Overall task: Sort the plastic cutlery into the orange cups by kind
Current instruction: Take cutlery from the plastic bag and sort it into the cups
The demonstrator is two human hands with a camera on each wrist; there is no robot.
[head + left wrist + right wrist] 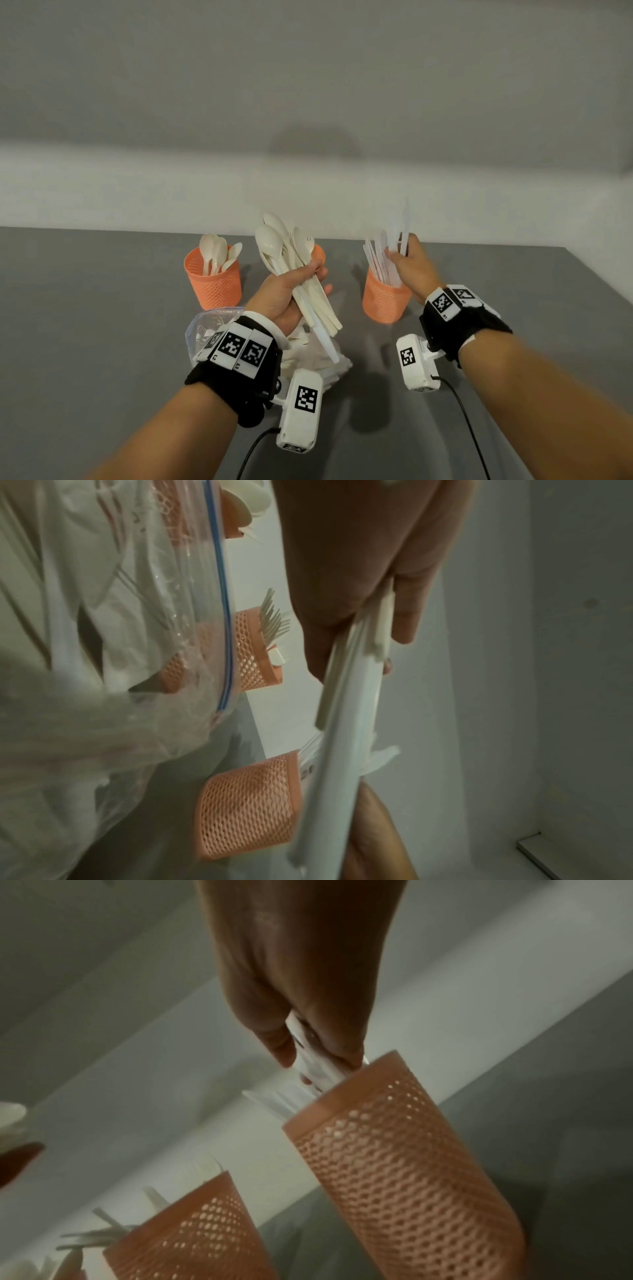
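While gripping cutlery (301, 274), hands (284, 291) raised.

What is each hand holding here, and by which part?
Left hand grips a mixed cutlery bundle around the handles. Right hand pinches white knives partway along, above the right orange cup.

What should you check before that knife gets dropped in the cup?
1. Right hand pinches a white knife: ok.
2. Knife is over the right cup, which already holds knives: ok.
3. Right cup stands upright on the grey table: ok.
4. Left hand grips the mixed bundle of spoons, forks and knives firmly: ok.
5. Left cup holds only spoons: ok.
6. Middle cup holds only forks: cannot tell; tines show in the left wrist view, but the bundle hides most of it from the head view.
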